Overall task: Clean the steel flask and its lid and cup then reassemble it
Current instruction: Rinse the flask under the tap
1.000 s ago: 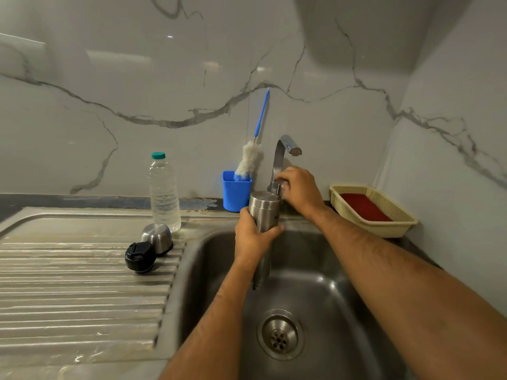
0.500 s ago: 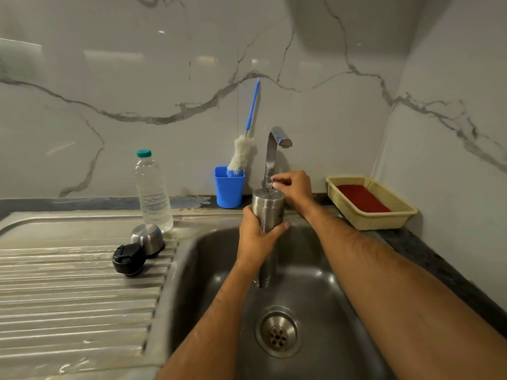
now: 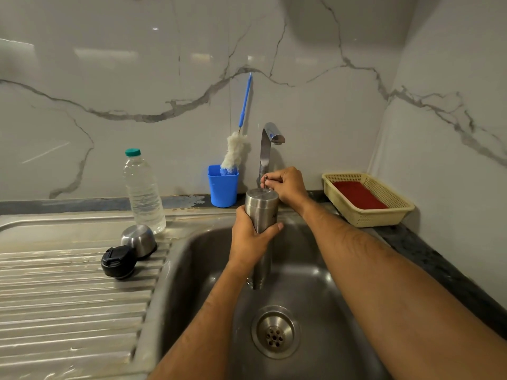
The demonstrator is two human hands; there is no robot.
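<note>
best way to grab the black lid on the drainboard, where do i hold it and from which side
Grip the black lid around its round side wall, coming from above and the front. It lies on the ribbed drainboard with the steel cup close behind it, so the back is crowded. The hinged tab on top looks a poor hold.

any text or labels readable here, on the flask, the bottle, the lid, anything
Flask: a dark mark at its right edge, partly turned away and too small to read.
Bottle: no label or print shows.
Black lid: no readable marking.
Blue cup and basket: no text.
So nothing here can be quoted.
</note>
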